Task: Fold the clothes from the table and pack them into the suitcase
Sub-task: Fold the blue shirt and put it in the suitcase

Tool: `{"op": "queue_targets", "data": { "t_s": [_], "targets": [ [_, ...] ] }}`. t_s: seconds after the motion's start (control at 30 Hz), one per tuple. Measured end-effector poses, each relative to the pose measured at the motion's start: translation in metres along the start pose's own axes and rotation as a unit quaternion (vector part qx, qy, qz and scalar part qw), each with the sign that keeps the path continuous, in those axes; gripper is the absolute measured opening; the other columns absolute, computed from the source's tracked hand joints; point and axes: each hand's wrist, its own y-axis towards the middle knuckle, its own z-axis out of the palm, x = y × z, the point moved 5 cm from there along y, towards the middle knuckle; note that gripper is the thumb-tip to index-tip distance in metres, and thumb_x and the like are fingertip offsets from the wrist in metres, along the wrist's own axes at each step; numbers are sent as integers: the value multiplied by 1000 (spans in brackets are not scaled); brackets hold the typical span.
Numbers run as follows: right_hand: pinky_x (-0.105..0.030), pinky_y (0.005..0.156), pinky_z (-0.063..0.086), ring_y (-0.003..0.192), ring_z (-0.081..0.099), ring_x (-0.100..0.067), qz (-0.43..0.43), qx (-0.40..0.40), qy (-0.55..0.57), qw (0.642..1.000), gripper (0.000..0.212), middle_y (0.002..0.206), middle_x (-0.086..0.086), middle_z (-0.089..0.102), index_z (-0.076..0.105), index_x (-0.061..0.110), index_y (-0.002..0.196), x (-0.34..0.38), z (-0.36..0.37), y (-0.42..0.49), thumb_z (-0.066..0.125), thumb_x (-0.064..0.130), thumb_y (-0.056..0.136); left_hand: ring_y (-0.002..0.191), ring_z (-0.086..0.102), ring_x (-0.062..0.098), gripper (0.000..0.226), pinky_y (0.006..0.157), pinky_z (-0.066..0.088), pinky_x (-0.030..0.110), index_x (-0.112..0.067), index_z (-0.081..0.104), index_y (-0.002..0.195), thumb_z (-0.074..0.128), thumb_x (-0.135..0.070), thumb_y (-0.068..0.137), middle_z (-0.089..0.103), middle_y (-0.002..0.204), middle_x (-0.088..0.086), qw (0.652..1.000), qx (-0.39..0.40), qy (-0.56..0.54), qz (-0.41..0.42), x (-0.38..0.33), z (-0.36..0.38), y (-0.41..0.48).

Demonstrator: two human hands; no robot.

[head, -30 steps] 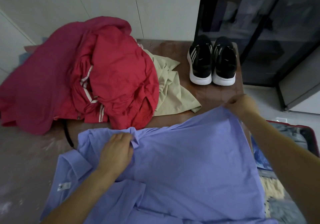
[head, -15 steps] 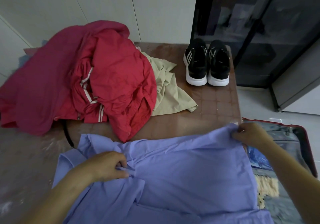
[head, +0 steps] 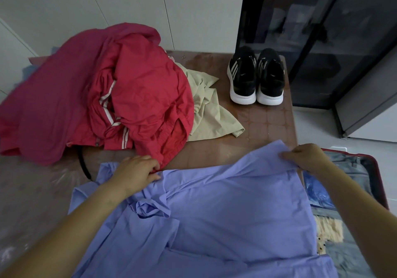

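Note:
A light blue shirt (head: 225,213) lies spread over the near part of the brown table (head: 268,125). My left hand (head: 137,170) grips the shirt's far edge near its left side. My right hand (head: 305,155) pinches the shirt's far right corner, lifted a little above the table edge. Behind the shirt lies a heap of red clothes (head: 96,101) with a beige garment (head: 210,114) sticking out to its right. An open suitcase (head: 380,192) with a red rim stands at the right, below the table, with folded items inside.
A pair of black sneakers (head: 255,78) with white soles stands at the table's far right corner. A dark glass cabinet (head: 322,41) rises behind them. White cupboards run along the back wall. A black strap (head: 82,166) lies under the red heap.
Both hands pulled the shirt's far edge toward me, then my left hand moved back out along that edge to the foot of the red heap. My right hand keeps the corner.

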Motion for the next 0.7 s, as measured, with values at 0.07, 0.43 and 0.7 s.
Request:
{"op": "queue_targets", "data": {
  "t_s": [0.07, 0.43, 0.7],
  "targets": [
    [-19, 39, 26, 38, 33, -14, -5, 32, 20, 999, 26, 37, 2, 40, 55, 5, 61, -9, -4, -1, 70, 11, 82, 103, 55, 14, 22, 76, 32, 26, -24, 61, 107, 58, -38, 90, 61, 106, -8, 1000, 9, 15, -6, 0, 4, -1],
    [-14, 34, 19, 36, 29, -13, 99, 35, 136, 985, 42, 56, -9, 42, 57, 6, 75, -21, -3, -3, 67, 46, 85, 81, 58, 15, 8, 63, 32, 26, -19, 62, 89, 60, -27, 89, 62, 86, -5, 999, -26, -38, -7, 6, 15, -11],
    [-16, 32, 27, 41, 40, -15, 29, 108, -93, 989, 19, 47, -2, 43, 57, 2, 68, -30, -10, -12, 74, 5, 76, 76, 54, 15, 14, 61, 36, 28, -19, 59, 77, 65, -29, 86, 56, 76, -7, 998, -29, -54, -20, 8, 14, -12]
  ]
}}
